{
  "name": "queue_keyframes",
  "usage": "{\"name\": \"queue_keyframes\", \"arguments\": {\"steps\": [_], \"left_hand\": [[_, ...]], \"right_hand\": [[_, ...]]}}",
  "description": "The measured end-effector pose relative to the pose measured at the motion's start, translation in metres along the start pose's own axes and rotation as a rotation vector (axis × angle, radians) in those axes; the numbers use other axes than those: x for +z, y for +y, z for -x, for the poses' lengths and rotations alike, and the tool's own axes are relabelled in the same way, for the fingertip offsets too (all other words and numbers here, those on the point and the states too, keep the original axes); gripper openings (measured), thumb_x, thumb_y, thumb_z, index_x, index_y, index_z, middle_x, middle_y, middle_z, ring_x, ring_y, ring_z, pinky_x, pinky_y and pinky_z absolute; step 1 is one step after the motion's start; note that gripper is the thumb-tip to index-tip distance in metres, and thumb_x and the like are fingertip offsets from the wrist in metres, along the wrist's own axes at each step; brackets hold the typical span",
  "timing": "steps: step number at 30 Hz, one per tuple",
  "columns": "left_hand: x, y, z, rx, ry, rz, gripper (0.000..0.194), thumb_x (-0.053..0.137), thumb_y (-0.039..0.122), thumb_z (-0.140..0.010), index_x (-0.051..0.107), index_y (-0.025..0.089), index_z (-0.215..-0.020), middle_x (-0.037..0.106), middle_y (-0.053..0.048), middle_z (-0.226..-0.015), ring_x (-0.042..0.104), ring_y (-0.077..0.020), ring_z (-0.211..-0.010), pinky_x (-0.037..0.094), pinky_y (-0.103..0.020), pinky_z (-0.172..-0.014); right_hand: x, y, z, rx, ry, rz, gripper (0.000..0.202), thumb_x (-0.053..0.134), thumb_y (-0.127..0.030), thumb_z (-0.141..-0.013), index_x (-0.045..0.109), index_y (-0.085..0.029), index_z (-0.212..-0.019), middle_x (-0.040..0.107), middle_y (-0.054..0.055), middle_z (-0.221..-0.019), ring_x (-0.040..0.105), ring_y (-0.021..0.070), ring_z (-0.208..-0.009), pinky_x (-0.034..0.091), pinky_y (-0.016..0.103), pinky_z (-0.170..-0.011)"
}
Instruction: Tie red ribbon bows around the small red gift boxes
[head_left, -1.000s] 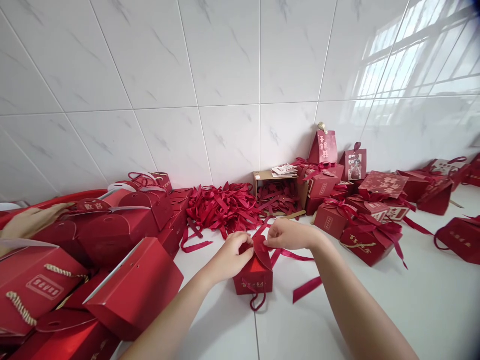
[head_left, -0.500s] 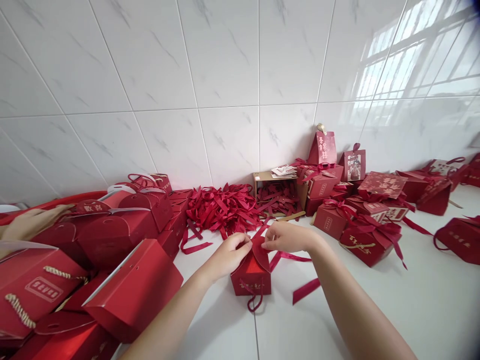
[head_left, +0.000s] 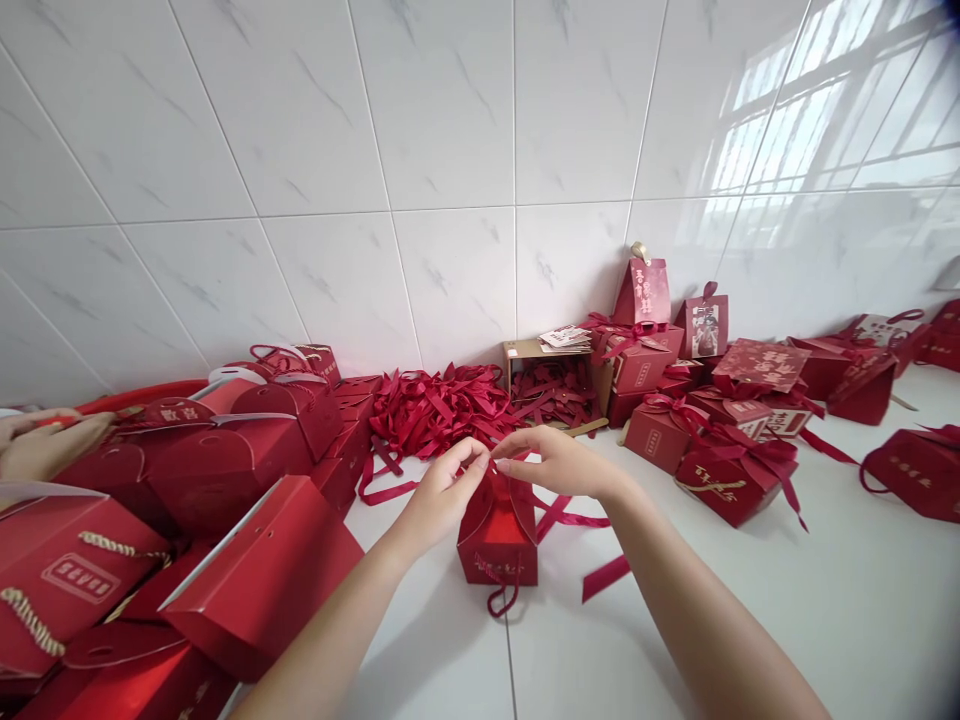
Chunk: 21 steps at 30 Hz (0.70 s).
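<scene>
A small red box (head_left: pixel 498 548) with a rope handle hanging at its front stands on the white surface. My left hand (head_left: pixel 454 480) is closed at the box's top, thumb and fingers pinched together; what lies between them is too small to name. Close beside it, my right hand (head_left: pixel 551 458) reaches over the top from the right, its fingertips almost meeting the left ones. What its bent fingers hold, if anything, is hidden. A dark red ribbon (head_left: pixel 559 515) lies behind and to the right of the box, and a ribbon end (head_left: pixel 605 578) rests nearer.
Red boxes (head_left: pixel 262 560) are heaped on the left, where another person's hand (head_left: pixel 56 445) shows. A ribbon pile (head_left: pixel 442 405) and an open carton (head_left: pixel 551 348) stand by the tiled wall. Tied boxes (head_left: pixel 739 475) sit on the right.
Both my hands have moved slightly up and left above the box top, and their fingertips have come closer together. At the far left, the other person's hands have shifted.
</scene>
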<state>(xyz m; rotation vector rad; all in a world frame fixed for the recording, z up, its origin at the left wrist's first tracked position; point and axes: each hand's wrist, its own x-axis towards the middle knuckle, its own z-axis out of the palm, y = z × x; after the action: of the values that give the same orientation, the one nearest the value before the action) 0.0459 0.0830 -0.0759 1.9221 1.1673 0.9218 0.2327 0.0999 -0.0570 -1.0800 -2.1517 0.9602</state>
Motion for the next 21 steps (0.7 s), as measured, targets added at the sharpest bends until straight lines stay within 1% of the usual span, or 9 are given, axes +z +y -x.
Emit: {"name": "queue_keyframes", "arguments": {"steps": [3,6,9,11,12,15,18,19,21], "left_hand": [[-0.004,0.006,0.001,0.014,0.028,-0.006,0.027,0.036,0.043,-0.092,0.051,0.022,-0.086,0.055,-0.001,-0.087,0.051,-0.017,-0.087,0.042,-0.028,-0.083],[-0.01,0.011,0.003,0.004,0.048,-0.043,0.028,0.036,0.045,-0.091,0.052,0.022,-0.089,0.056,-0.002,-0.09,0.052,-0.018,-0.089,0.043,-0.029,-0.083],[-0.015,0.01,0.009,-0.016,0.017,-0.193,0.025,0.046,0.047,-0.085,0.053,0.023,-0.091,0.057,-0.002,-0.097,0.054,-0.0201,-0.093,0.043,-0.031,-0.082],[-0.018,0.006,0.013,-0.065,-0.05,-0.342,0.028,0.055,0.05,-0.078,0.055,0.024,-0.09,0.058,-0.003,-0.096,0.056,-0.0217,-0.089,0.043,-0.031,-0.074],[-0.019,0.004,0.014,-0.102,-0.09,-0.404,0.03,0.058,0.051,-0.075,0.056,0.024,-0.087,0.058,-0.002,-0.091,0.056,-0.0218,-0.083,0.043,-0.03,-0.067],[-0.021,-0.003,0.017,-0.223,-0.189,-0.461,0.03,0.06,0.051,-0.071,0.055,0.023,-0.081,0.06,-0.001,-0.076,0.056,-0.0199,-0.064,0.036,-0.027,-0.052],[-0.025,-0.004,0.015,-0.28,-0.216,-0.4,0.029,0.057,0.049,-0.073,0.055,0.023,-0.087,0.064,0.0,-0.074,0.059,-0.0197,-0.062,0.037,-0.027,-0.052],[-0.026,-0.003,0.014,-0.288,-0.223,-0.374,0.029,0.055,0.048,-0.074,0.055,0.024,-0.091,0.065,-0.001,-0.076,0.06,-0.02,-0.064,0.039,-0.028,-0.054],[-0.031,-0.001,0.013,-0.3,-0.249,-0.325,0.029,0.053,0.044,-0.077,0.055,0.024,-0.098,0.068,-0.001,-0.078,0.063,-0.0207,-0.069,0.041,-0.028,-0.058]], "right_hand": [[0.003,-0.002,-0.001,0.005,0.007,-0.036,0.019,0.057,-0.032,-0.081,0.069,-0.02,-0.091,0.07,0.003,-0.098,0.062,0.0188,-0.093,0.045,0.029,-0.083],[0.001,-0.003,-0.001,-0.063,0.008,-0.085,0.017,0.057,-0.032,-0.081,0.067,-0.018,-0.08,0.068,0.001,-0.084,0.06,0.0158,-0.082,0.044,0.026,-0.078],[-0.007,-0.008,0.006,-0.115,0.039,-0.189,0.023,0.056,-0.036,-0.083,0.064,-0.016,-0.077,0.062,0.0,-0.072,0.054,0.0127,-0.068,0.043,0.025,-0.067],[-0.015,-0.015,0.018,-0.146,0.112,-0.268,0.025,0.056,-0.039,-0.084,0.063,-0.016,-0.078,0.06,0.001,-0.071,0.052,0.0127,-0.066,0.042,0.026,-0.064],[-0.019,-0.019,0.026,-0.166,0.17,-0.302,0.024,0.056,-0.039,-0.085,0.062,-0.017,-0.078,0.06,0.002,-0.074,0.053,0.0135,-0.069,0.043,0.027,-0.066],[-0.029,-0.035,0.056,-0.25,0.363,-0.412,0.017,0.057,-0.036,-0.086,0.062,-0.021,-0.08,0.06,0.003,-0.078,0.056,0.0177,-0.077,0.045,0.032,-0.073],[-0.034,-0.046,0.078,-0.387,0.491,-0.536,0.016,0.054,-0.035,-0.088,0.061,-0.025,-0.077,0.056,0.003,-0.071,0.055,0.019,-0.071,0.046,0.034,-0.07],[-0.035,-0.047,0.081,-0.393,0.509,-0.539,0.018,0.052,-0.035,-0.088,0.061,-0.025,-0.076,0.054,0.003,-0.069,0.054,0.0188,-0.069,0.046,0.034,-0.068],[-0.034,-0.047,0.078,-0.31,0.494,-0.485,0.021,0.051,-0.036,-0.088,0.059,-0.023,-0.073,0.053,0.003,-0.069,0.051,0.0179,-0.067,0.043,0.032,-0.065]]}}
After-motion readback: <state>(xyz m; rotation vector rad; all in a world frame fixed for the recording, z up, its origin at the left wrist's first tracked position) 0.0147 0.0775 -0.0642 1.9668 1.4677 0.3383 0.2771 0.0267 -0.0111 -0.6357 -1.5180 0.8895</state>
